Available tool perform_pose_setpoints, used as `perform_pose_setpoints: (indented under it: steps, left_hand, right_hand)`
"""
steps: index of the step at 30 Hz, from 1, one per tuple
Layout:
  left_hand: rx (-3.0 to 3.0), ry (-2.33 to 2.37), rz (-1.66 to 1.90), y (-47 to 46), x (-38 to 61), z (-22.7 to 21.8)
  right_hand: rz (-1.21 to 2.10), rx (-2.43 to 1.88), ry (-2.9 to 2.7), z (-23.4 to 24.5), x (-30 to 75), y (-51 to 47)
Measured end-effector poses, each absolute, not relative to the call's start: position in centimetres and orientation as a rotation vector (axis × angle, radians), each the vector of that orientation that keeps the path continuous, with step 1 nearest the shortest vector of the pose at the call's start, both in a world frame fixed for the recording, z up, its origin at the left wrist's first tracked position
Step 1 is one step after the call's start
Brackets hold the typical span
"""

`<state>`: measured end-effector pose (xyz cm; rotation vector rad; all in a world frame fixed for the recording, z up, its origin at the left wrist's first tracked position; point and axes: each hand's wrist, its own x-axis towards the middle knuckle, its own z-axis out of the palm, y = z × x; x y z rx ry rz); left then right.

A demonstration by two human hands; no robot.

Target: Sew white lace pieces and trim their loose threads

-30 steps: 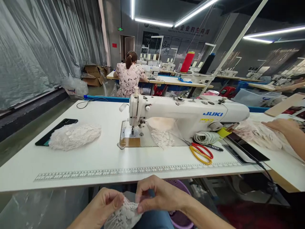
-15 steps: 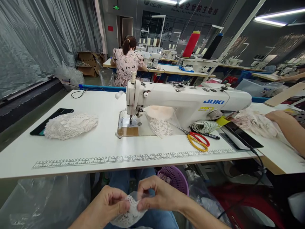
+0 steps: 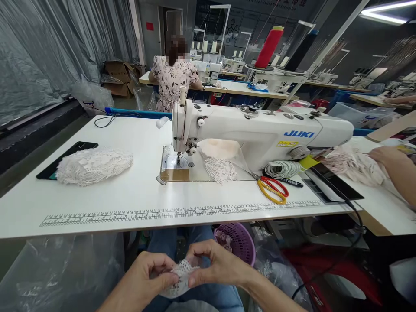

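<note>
Hands (image 3: pixel 144 275) (image 3: pixel 222 266) closer together on lace (image 3: pixel 183 275)

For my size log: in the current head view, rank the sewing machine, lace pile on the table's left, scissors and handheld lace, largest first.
1. Sewing machine
2. Lace pile
Unranked: scissors and handheld lace; the latter is nearer and partly hidden.

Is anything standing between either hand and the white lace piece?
Nothing visible is in the way: the left hand and right hand both pinch the white lace piece directly, in front of the table.
</note>
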<state>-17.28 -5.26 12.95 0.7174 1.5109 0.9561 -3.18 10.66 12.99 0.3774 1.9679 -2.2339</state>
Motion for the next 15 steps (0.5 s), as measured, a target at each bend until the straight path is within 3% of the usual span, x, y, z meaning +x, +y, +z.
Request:
perform_pose_setpoints:
  steps: [15]
  left_hand:
    - [0.748, 1.568, 0.983, -5.3, -17.0, 12.9]
  right_hand:
    - [-2.25, 0.501, 1.955, 11.6, -3.6, 9.9]
